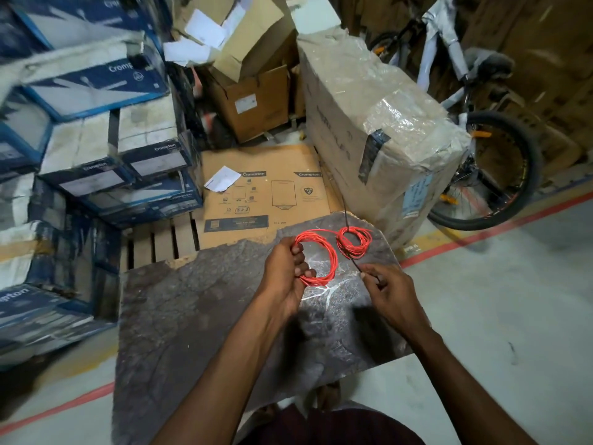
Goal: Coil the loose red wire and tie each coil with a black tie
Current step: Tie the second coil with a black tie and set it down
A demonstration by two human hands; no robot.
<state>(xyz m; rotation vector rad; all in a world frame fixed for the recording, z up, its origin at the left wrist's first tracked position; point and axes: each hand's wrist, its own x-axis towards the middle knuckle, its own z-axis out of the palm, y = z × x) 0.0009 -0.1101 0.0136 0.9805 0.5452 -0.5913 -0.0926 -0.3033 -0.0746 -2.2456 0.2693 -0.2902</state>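
Observation:
My left hand (pixel 287 273) grips a large coil of red wire (pixel 332 260) above the dark stone slab (pixel 199 316), fingers wrapped round the coil's left side. A smaller red coil (pixel 354 242) lies on the slab just to its right, joined to the large one by a strand of red wire. A thin black tie (pixel 348 252) runs across the small coil; its far end sticks up past the slab edge. My right hand (pixel 390 290) pinches the tie's near end, just below and right of the small coil.
Stacked blue and white boxes (pixel 96 139) stand at the left. A flat brown carton (pixel 266 191) lies on a wooden pallet (pixel 160 242) behind the slab. A large wrapped carton (pixel 378 123) and a bicycle (pixel 494 168) stand at the right. Grey floor with a red line (pixel 500 229) runs around.

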